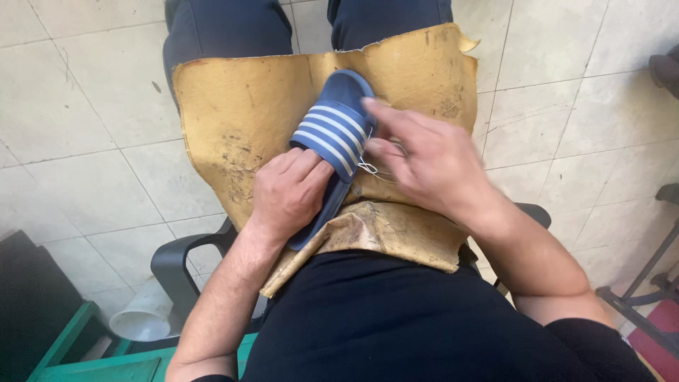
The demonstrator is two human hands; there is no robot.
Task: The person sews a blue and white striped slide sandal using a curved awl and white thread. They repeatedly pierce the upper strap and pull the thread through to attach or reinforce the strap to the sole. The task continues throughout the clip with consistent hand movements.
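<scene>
A blue slide sandal (337, 127) with white stripes on its strap lies on a worn tan leather sheet (240, 113) spread over my lap. My left hand (288, 192) grips the sandal's heel end, fingers curled over the sole. My right hand (424, 159) hovers beside the strap, blurred, fingers partly bent. A thin white thread (368, 168) runs from the sandal's edge toward my right hand; I cannot tell whether the fingers pinch it or a needle.
I sit on a black chair with an armrest (180, 258) at left. The floor is pale tile (85, 141). A white plastic tub (145, 318) and a green wooden frame (92, 361) sit at lower left. Dark metal legs (640, 290) stand at right.
</scene>
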